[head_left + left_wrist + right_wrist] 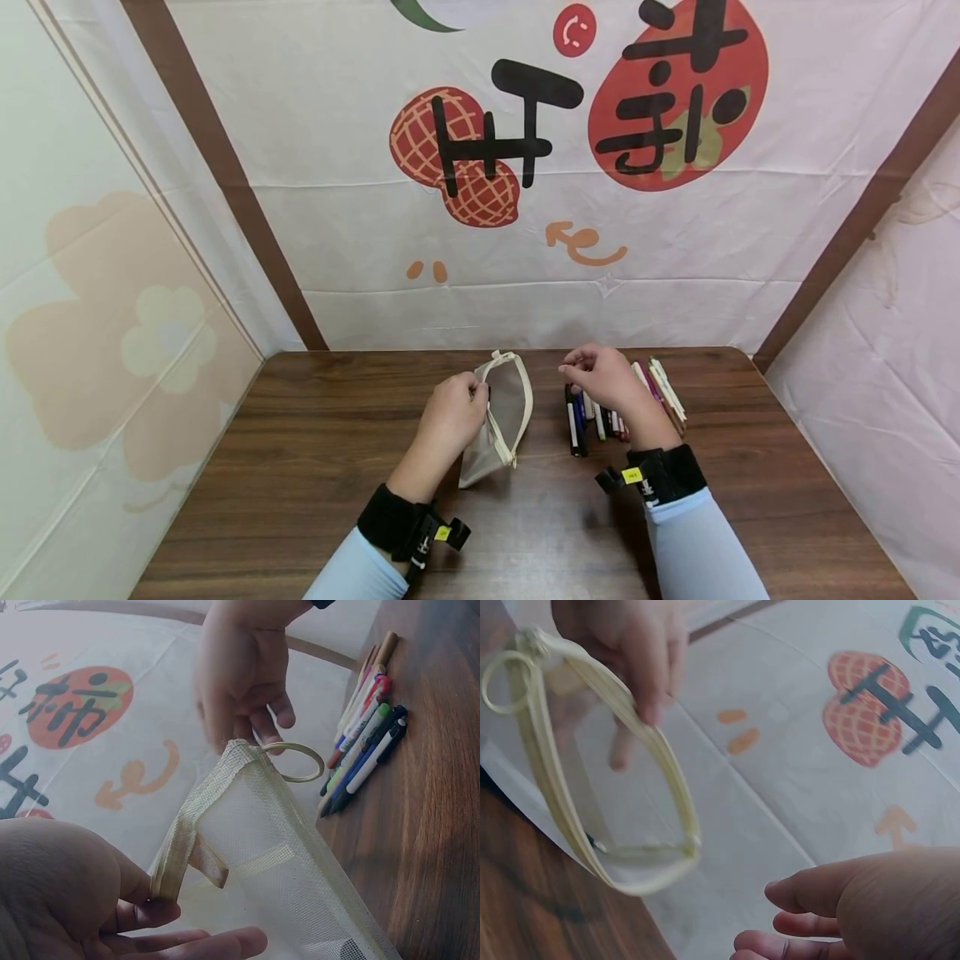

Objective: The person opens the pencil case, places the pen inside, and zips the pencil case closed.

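My left hand [452,410] pinches one side of the rim of a cream mesh zip pouch [480,467] between thumb and fingers. The pouch's mouth gapes wide, and a ring pull [304,763] hangs at one end of its zip. Through the mesh, a small dark piece [350,949] shows low down, too little of it to name. My right hand [609,385] hovers right of the pouch, above a row of pens [576,425]. Its fingers are loosely bent with nothing between them, as the right wrist view shows. The forearm partly covers the pens.
Several pens and markers [367,750] lie side by side on the brown wooden table [300,467], the lighter ones [667,390] farthest right. A printed cloth [337,208] hangs behind the table's back edge, with more cloth at both sides.
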{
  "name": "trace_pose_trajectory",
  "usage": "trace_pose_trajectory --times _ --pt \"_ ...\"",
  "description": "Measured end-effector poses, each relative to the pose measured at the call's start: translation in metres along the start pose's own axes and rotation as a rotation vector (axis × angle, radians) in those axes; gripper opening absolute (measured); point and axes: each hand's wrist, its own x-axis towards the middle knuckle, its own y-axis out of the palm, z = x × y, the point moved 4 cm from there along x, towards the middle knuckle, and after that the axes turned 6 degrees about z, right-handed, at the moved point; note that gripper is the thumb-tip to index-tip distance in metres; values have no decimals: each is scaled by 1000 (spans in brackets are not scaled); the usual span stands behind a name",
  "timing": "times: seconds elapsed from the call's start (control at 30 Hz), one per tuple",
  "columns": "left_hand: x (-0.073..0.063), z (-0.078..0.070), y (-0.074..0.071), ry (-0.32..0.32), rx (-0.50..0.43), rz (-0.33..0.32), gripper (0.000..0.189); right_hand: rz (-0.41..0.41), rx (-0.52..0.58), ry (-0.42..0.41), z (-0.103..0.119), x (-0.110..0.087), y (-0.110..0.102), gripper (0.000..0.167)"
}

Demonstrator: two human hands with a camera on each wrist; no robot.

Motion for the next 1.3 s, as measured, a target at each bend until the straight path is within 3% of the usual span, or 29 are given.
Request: trace_pose_trajectory --times 0.27,0.57,1.0,1.3 --pt "-1 -1 0 -5 -7 5 30 -69 -30 92 -28 -6 -36 35" --pt "-1 0 -1 -8 -4 3 28 -138 -85 140 -48 -19 -67 42" --pt "1 0 0 3 10 -2 28 -221 -165 313 -93 -28 -90 46" --pt "0 -1 -1 3 13 -2 29 -234 -201 388 -121 -27 -89 52"
